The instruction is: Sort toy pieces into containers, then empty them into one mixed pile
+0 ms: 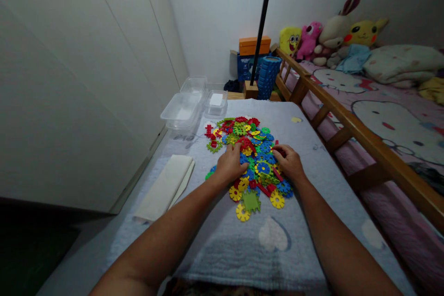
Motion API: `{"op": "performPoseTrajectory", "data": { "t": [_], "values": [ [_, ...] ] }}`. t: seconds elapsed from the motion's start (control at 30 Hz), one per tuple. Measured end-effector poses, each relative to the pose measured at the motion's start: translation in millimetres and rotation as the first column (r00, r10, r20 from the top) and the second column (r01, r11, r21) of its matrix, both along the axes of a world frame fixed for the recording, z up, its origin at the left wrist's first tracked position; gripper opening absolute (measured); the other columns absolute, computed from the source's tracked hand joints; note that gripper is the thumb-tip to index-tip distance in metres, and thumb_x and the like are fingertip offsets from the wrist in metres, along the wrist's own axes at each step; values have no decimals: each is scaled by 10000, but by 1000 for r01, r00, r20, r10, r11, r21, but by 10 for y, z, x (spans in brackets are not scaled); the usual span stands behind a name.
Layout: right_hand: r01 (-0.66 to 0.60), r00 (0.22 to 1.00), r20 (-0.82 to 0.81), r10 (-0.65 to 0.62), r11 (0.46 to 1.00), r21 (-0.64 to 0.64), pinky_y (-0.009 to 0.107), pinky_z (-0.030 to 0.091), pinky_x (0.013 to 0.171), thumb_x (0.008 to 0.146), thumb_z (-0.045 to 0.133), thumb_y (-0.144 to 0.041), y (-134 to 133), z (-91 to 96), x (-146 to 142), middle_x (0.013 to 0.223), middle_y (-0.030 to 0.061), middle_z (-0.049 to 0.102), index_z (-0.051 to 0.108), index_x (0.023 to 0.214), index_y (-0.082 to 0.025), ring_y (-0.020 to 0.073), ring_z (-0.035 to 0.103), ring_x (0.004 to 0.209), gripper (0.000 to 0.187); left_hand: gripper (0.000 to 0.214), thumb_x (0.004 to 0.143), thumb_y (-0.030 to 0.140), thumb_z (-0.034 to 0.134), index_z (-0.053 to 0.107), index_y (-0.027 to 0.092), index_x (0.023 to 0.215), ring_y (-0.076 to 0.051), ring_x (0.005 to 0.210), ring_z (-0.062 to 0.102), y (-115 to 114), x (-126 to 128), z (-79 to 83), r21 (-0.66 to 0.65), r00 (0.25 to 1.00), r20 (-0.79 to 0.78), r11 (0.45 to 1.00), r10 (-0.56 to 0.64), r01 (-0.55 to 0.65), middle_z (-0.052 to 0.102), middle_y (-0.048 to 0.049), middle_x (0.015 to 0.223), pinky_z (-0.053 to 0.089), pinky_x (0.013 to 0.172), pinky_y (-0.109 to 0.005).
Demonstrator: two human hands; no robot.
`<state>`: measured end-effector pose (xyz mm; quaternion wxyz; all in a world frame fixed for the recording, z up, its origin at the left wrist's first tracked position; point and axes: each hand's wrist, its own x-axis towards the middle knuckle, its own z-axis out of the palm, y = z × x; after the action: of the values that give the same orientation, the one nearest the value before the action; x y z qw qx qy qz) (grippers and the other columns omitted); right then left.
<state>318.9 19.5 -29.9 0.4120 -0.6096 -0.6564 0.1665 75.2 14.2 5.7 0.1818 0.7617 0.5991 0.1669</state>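
A heap of plastic gear building pieces (263, 166) in red, yellow, blue and green lies on the cloth-covered table. My left hand (229, 163) rests on the heap's left side, thumb apart from the fingers, its fingertips beside a red gear (244, 143). On the right edge of the heap lies my right hand (288, 161), with loosely bent fingers touching the pieces; its fingertips are partly hidden. Nearer to me, a green square piece (251, 201) and a yellow gear (243, 212) lie at the front of the heap.
Clear plastic boxes (182, 108) and a smaller clear box (216, 101) stand at the back left. A folded cream sheet (165, 187) lies left of my arm. A black pole (264, 23) rises behind the table. The bed's wooden rail (333, 106) runs along the right.
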Motion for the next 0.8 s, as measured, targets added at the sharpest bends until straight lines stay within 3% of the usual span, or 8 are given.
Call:
{"op": "performPoseTrajectory", "data": {
  "t": [0.13,0.27,0.37,0.5,0.67,0.8],
  "values": [
    [-6,1000,11,6,1000,5,406,481,901,849,560,-410,4,0,-6,953,78,698,697,914,-202,238,629,921,257,621,765,168,654,507,195,1367,-288,1135,633,69,82,-48,24,988,146,998,-55,52,625,-135,1283,501,969,-383],
    [-13,1000,-4,13,1000,-6,401,482,887,851,562,-404,10,-24,9,946,82,694,698,918,-192,240,629,908,260,421,787,148,609,632,226,1200,-224,985,675,132,73,-1,37,952,290,995,-98,92,721,-42,1087,518,921,-342],
    [-4,1000,17,4,1000,4,405,484,889,856,561,-382,-3,-16,13,959,87,692,696,935,-194,246,627,917,244,295,818,194,598,670,214,1103,-193,870,674,221,-19,94,58,923,383,998,-41,21,728,-24,972,527,846,-317],
    [-8,980,197,-14,993,115,450,422,982,870,560,-311,-29,116,-95,1086,124,688,703,1017,-189,280,585,1052,238,326,819,204,580,661,194,1134,-190,860,666,403,-238,136,79,893,449,994,36,-79,721,-34,960,532,848,-325],
    [-212,873,459,169,976,44,479,329,1039,895,589,-298,16,349,-487,1266,109,633,740,1058,-233,309,468,1213,231,566,709,15,428,659,188,1196,-192,1118,639,564,-493,70,65,877,472,996,-90,67,708,-48,1192,480,1042,-351],
    [-269,724,636,266,958,-94,511,261,1070,872,603,-244,113,427,-781,1421,115,531,726,1184,-261,341,375,1299,336,594,682,30,456,656,180,1221,-211,1092,641,611,-640,96,61,916,378,991,-131,117,708,-46,1181,502,1026,-377]
  ]
}}
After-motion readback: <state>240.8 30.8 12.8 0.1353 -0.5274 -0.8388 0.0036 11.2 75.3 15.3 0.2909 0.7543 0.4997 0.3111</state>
